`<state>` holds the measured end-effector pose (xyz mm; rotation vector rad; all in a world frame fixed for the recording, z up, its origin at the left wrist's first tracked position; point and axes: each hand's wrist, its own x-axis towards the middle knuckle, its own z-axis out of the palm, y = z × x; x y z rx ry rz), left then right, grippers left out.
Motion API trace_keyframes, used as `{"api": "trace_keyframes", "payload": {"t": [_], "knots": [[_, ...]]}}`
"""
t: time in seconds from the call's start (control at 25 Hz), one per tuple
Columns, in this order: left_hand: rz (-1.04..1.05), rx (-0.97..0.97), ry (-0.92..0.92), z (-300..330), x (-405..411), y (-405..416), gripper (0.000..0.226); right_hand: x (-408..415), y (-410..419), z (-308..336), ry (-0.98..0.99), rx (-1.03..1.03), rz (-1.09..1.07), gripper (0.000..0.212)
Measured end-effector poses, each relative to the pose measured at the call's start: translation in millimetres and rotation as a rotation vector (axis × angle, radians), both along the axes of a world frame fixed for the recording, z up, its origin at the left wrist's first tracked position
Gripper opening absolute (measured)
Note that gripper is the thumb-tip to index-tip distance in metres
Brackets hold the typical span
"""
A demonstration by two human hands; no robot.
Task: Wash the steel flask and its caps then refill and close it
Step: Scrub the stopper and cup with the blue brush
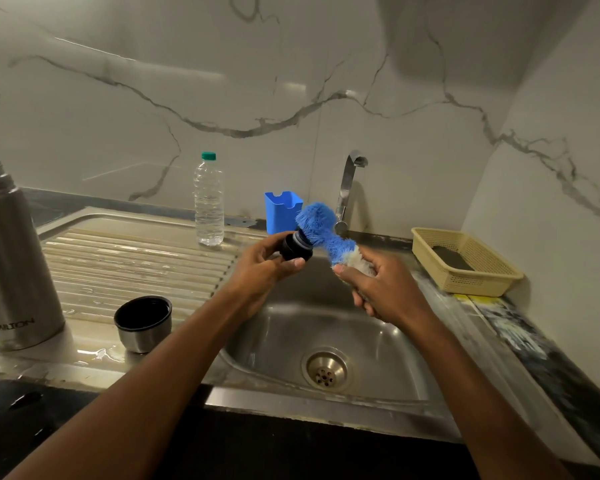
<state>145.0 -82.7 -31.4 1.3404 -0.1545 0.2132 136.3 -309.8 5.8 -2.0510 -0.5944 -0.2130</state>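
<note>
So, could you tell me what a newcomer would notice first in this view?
Probably the bright blue brush, gripped by the right hand over the sink and pressed against the black inner cap in the left hand. Next, the tall steel flask on the far-left drainboard.

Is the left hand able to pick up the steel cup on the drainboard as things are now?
Probably not right away: the left hand already holds the black inner cap. The path itself looks free, since the steel cup stands open-side up with nothing between it and the hand.
</note>
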Motion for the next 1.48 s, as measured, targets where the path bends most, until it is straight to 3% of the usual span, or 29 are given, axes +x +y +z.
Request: {"api": "trace_keyframes", "payload": {"t": [0.24,0.44,0.68,1.2,1.48], "knots": [[0.052,-0.016,-0.015,0.7,-2.7,4.7,0.045,-3.8,-0.1,0.6,0.069,0.014,0.113,0.017],[-0.019,0.017,-0.008,0.1,-1.4,4.7,0.049,0.4,-1.4,-2.1,0.019,-0.017,0.016,0.013],[0.014,-0.028,0.003,1.2,-2.8,6.4,0.049,-3.4,-2.1,-0.8,0.052,-0.011,0.115,0.020],[-0.003,-0.039,0.005,4.9,-4.7,4.3,0.047,-0.8,-3.9,-1.2,0.040,-0.021,0.015,0.014],[-0.022,-0.055,0.021,5.2,-5.6,5.4,0.046,-5.0,-2.6,-0.2,0.083,-0.007,0.086,0.014]]}}
